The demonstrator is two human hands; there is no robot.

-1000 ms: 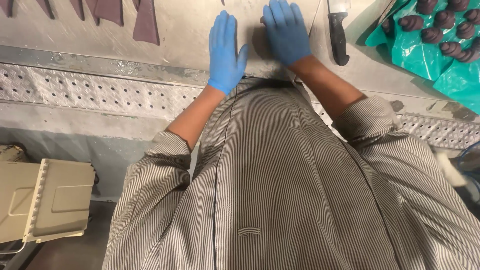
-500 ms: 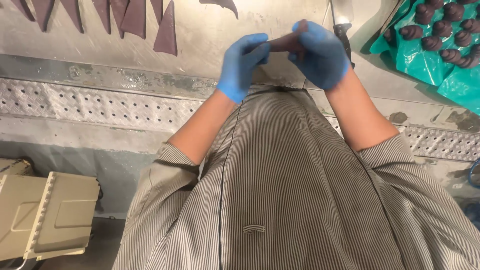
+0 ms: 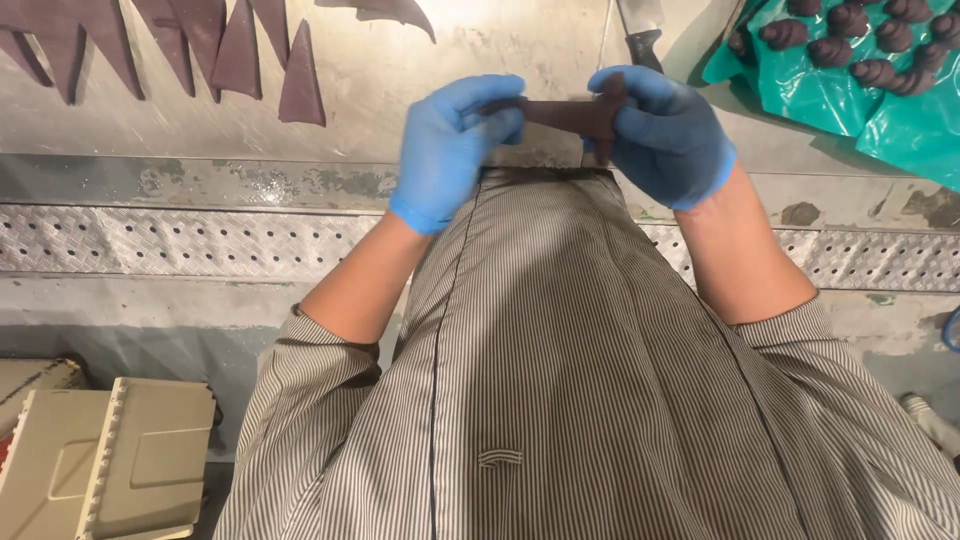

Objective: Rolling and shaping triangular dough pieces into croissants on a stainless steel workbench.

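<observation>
Compared with one second earlier, when both gloved hands lay flat on the bench, they are now raised off it and a dark brown strip of dough point(image 3: 565, 113) is stretched between them, upper centre of the frame. Left hand point(image 3: 455, 140), in a blue glove, pinches the strip's left end with fingers curled narrow around it; right hand point(image 3: 665, 130), likewise gloved, grips the right end, which sticks up just above its closed fingers. Both hands hover over the near edge of the floured metal bench point(image 3: 400, 70). Dark brown dough triangles point(image 3: 240, 55) lie in a row at upper left, well apart from the hands. A knife point(image 3: 645, 30) with a black handle lies at top centre, just beyond the right hand. Rolled dark pieces point(image 3: 860, 45) sit on a green sheet point(image 3: 900, 115) at upper right.
</observation>
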